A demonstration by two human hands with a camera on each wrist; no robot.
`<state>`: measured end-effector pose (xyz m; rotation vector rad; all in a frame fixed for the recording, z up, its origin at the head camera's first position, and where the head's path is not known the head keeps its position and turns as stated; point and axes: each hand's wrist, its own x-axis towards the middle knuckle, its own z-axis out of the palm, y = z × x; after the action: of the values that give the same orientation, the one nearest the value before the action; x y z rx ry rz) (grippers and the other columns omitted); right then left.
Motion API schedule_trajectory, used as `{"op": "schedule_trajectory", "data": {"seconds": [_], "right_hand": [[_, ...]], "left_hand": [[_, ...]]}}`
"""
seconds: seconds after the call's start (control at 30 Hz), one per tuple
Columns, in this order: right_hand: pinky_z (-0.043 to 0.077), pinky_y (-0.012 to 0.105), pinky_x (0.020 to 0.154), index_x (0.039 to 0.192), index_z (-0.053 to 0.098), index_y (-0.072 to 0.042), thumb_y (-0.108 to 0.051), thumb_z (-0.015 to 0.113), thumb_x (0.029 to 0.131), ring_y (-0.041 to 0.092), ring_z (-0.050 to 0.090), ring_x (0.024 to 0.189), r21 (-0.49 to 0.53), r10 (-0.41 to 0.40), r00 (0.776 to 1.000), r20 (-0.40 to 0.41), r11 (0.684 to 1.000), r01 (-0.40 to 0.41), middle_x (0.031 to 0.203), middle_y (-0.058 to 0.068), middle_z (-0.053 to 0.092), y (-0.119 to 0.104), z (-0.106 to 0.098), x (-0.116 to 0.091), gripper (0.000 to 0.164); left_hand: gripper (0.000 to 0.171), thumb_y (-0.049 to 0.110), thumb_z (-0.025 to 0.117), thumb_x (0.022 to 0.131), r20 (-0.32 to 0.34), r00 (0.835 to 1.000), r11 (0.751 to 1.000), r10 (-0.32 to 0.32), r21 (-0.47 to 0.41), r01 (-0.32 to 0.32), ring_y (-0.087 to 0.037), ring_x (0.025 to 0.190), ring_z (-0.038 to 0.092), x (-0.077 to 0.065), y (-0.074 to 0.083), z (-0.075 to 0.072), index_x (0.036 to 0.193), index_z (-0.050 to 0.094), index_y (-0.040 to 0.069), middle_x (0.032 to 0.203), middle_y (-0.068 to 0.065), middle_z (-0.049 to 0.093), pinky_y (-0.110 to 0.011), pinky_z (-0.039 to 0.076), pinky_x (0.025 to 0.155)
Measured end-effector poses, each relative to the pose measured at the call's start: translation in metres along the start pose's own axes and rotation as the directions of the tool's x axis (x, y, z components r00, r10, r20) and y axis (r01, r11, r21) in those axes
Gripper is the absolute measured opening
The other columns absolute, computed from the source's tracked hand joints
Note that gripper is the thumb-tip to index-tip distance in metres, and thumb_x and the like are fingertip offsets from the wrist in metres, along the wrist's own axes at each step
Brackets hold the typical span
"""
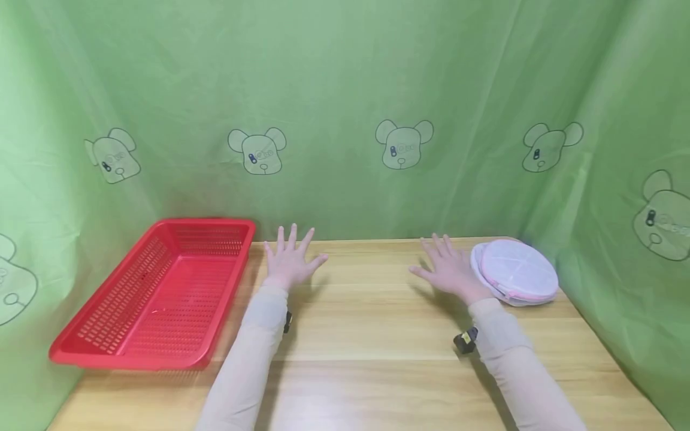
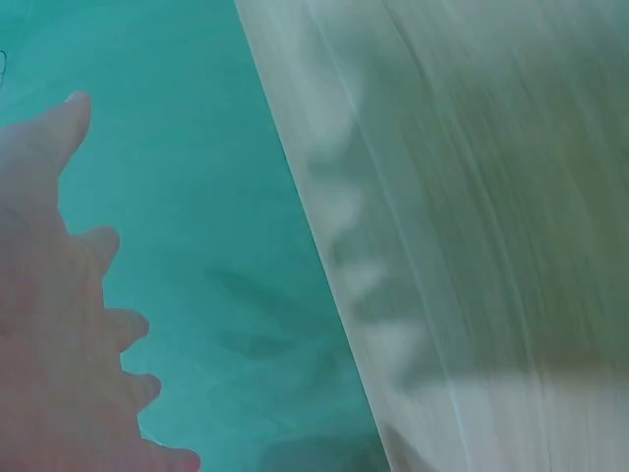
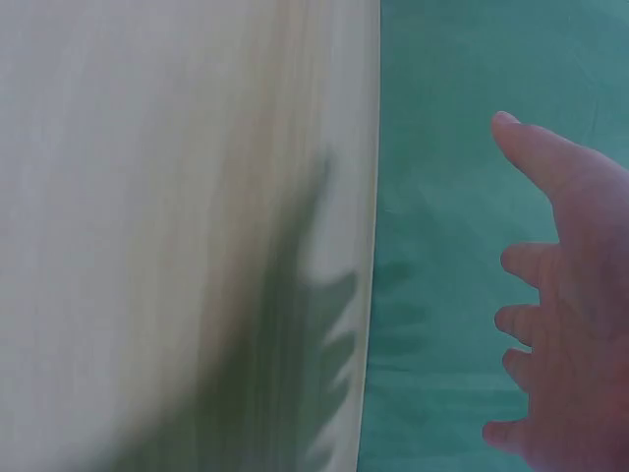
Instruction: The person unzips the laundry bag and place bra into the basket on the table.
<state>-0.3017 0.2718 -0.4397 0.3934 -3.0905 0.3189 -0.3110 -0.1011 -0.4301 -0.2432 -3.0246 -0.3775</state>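
My left hand (image 1: 288,263) reaches over the far part of the table with fingers spread, just right of a red plastic basket (image 1: 178,299). Nothing is in it. My right hand (image 1: 446,267), also spread and holding nothing, hovers beside a round white mesh pouch (image 1: 520,270) with a pink zipper trim. In the left wrist view, the spread fingers and thumb of the left hand (image 2: 59,315) show at the left edge. The right wrist view has the right hand (image 3: 580,315) at its right edge, its shadow falling on the wood.
The light wooden table (image 1: 356,335) ends at a green curtain (image 1: 334,72) printed with bear faces, which encloses the back and both sides. Lattice walls and a raised rim form the basket at the left. A small black camera (image 1: 466,340) sits at the right wrist.
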Motion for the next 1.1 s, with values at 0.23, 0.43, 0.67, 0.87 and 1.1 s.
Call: {"op": "schedule_trajectory", "data": {"seconds": [0.23,0.43,0.67,0.87,1.1], "right_hand": [[-0.001,0.075,0.112,0.157,0.011,-0.013,-0.067,0.042,0.092,0.049,-0.003,0.147,0.034,0.022,1.000,-0.022,0.999,-0.021,0.162,0.024,0.000,0.012,-0.012,-0.012,0.090],[0.000,0.077,0.111,0.157,0.008,-0.012,-0.069,0.039,0.093,0.051,-0.003,0.146,0.009,0.061,0.998,-0.022,0.998,-0.061,0.161,0.026,-0.002,0.030,-0.030,-0.028,0.092],[-0.001,0.078,0.109,0.157,0.007,-0.009,-0.067,0.039,0.094,0.052,-0.008,0.145,0.032,0.099,0.994,-0.036,0.995,-0.098,0.160,0.027,-0.006,0.055,-0.045,-0.047,0.091],[0.000,0.080,0.106,0.157,0.004,-0.008,-0.063,0.037,0.096,0.055,-0.010,0.143,0.044,0.127,0.989,-0.069,0.991,-0.125,0.158,0.031,-0.006,0.084,-0.048,-0.059,0.088],[0.003,0.084,0.101,0.156,0.002,-0.006,-0.059,0.038,0.098,0.059,-0.008,0.141,0.055,0.175,0.977,-0.119,0.984,-0.170,0.155,0.037,-0.004,0.118,-0.050,-0.065,0.086]], "left_hand": [[0.080,0.080,0.024,0.088,0.019,1.000,0.999,0.004,-0.033,-0.003,-0.042,0.151,-0.002,0.003,0.013,0.001,0.155,0.014,0.038,0.165,-0.011,0.007,-0.072,0.004,0.117],[0.078,0.077,0.026,0.090,0.024,0.999,0.997,0.032,-0.067,-0.030,-0.042,0.151,0.000,0.007,0.036,0.006,0.156,0.013,0.038,0.165,-0.011,0.011,-0.070,0.004,0.118],[0.075,0.074,0.028,0.092,0.030,0.995,0.991,0.093,-0.099,-0.090,-0.041,0.151,0.004,0.010,0.071,0.010,0.156,0.014,0.037,0.164,-0.010,0.014,-0.068,0.006,0.119],[0.077,0.076,0.024,0.091,0.042,0.987,0.982,0.157,-0.115,-0.152,-0.039,0.151,0.009,0.015,0.105,0.020,0.156,0.013,0.036,0.164,-0.007,0.013,-0.065,0.010,0.120],[0.075,0.072,0.033,0.093,0.023,0.971,0.956,0.239,-0.179,-0.231,-0.037,0.151,0.014,0.025,0.155,0.027,0.156,0.016,0.034,0.164,-0.005,0.016,-0.060,0.015,0.121]]}}
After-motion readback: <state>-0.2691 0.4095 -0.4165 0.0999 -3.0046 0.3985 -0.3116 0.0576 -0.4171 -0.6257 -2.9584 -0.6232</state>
